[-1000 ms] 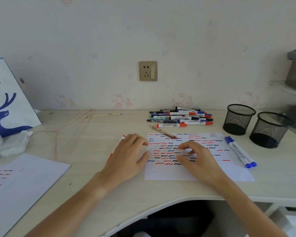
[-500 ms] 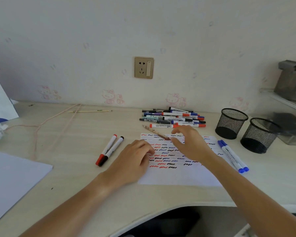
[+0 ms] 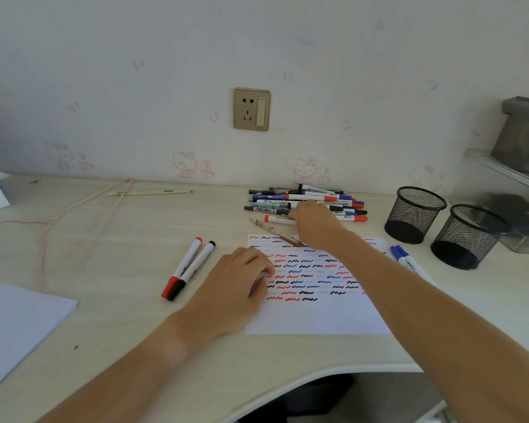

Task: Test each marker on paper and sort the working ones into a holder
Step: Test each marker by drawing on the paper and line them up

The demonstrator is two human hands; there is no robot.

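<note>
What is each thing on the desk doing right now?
left hand: rests on the paper's edge
right hand: reaching into the marker pile
marker pile: capped, lying flat
test paper: covered with squiggles
two mesh holders: upright, empty
red and black markers: capped, side by side

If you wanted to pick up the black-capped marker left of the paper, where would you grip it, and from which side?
Probably pinch its white barrel mid-length, from above with the left hand. The black marker lies flat, touching the red marker on its left, so a finger fits more easily on its free right side.
</note>
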